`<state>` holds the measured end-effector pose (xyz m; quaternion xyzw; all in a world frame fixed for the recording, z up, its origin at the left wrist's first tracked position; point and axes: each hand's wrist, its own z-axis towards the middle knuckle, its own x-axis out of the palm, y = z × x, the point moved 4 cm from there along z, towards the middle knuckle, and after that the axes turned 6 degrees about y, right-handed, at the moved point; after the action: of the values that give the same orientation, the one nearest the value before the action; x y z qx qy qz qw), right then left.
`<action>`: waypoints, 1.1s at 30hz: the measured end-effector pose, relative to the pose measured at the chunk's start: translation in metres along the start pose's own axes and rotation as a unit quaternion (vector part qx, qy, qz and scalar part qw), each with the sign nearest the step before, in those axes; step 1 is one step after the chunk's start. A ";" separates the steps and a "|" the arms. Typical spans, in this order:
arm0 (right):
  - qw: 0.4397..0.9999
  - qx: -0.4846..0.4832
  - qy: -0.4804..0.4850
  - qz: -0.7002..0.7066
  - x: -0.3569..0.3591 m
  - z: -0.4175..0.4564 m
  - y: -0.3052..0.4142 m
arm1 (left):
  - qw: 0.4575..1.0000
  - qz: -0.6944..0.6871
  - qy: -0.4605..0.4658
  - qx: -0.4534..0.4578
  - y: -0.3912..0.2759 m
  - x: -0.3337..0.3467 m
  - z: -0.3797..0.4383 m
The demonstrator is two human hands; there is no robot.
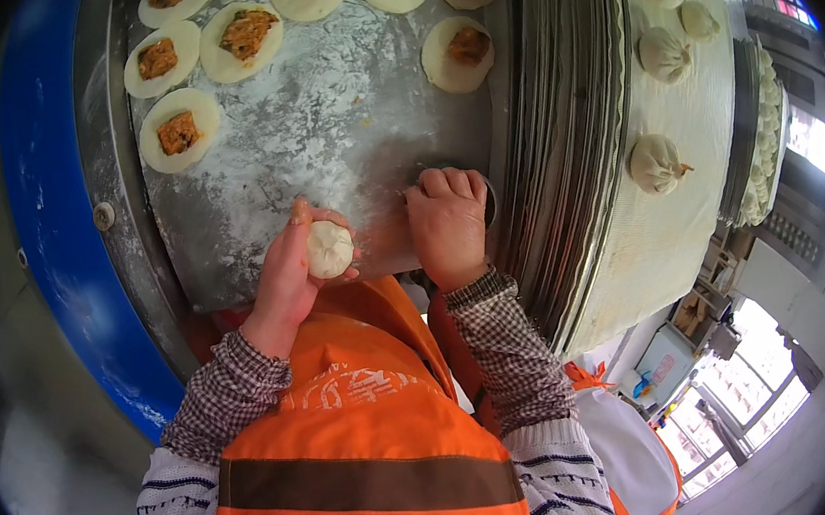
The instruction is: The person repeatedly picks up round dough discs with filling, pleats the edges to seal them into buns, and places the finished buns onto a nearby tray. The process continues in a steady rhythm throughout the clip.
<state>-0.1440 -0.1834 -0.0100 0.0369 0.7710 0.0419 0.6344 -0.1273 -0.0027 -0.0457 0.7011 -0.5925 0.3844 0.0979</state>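
In my left hand rests a pleated, closed dough bun, cupped between palm and fingers, its gathered top facing up. My right hand is curled, knuckles up, at the near right of the floured metal worktop. Beside it shows the curved rim of a round metal dish, mostly hidden by the hand. Whether the right fingers hold anything is hidden. Farther off lie round dough wrappers topped with reddish-brown filling, among them one at the left and one at the right.
Stacked trays border the worktop on the right. Several pleated buns, including a near one, sit on the cloth-lined top tray. Another bun-filled stack stands beyond. A blue panel runs along the left. Someone in a white garment is at lower right.
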 end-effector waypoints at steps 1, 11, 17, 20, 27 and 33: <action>1.000 0.001 0.007 -0.009 0.002 0.001 0.000 | 1.000 -0.003 0.004 0.003 0.000 -0.003 0.000; 0.992 0.003 -0.068 0.107 -0.030 0.001 -0.001 | 0.999 -0.007 0.004 0.037 -0.009 -0.004 -0.004; 0.917 0.001 -0.061 0.395 -0.089 -0.007 0.045 | 0.994 0.028 0.083 0.060 -0.025 0.033 -0.010; 0.934 -0.052 -0.089 0.343 -0.109 -0.013 0.050 | 0.990 0.036 0.119 0.063 -0.033 0.055 -0.015; 0.952 -0.112 -0.149 0.242 -0.149 -0.032 0.050 | 0.987 0.072 0.117 0.085 -0.040 0.088 -0.021; 0.936 -0.096 -0.225 0.253 -0.161 -0.047 0.033 | 0.977 0.107 0.160 0.091 -0.045 0.129 -0.028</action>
<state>-0.1587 -0.1692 0.1592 0.1776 0.5656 0.2654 0.7603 -0.0983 -0.0713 0.0723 0.5694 -0.6032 0.5519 0.0859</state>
